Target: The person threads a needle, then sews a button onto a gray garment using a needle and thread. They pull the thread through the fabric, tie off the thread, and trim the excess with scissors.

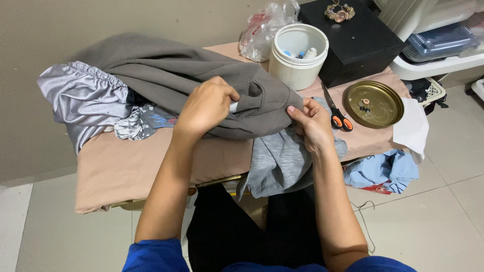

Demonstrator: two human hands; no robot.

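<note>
A dark grey garment (166,70) lies bunched across a low table covered in beige cloth (126,168). My left hand (205,106) is closed on a fold near the garment's middle. My right hand (312,123) pinches the garment's right edge between thumb and fingers. A lighter grey knitted cloth (280,163) hangs off the table's front edge under my right hand. Both forearms reach in from the bottom, with blue sleeves at the elbows.
A shiny silver garment (83,95) lies at the left. At the right are a white tub with thread spools (297,53), orange-handled scissors (335,111), a brass round lid (374,103), a black box (355,38), a plastic bag (262,27) and light blue cloth (383,171).
</note>
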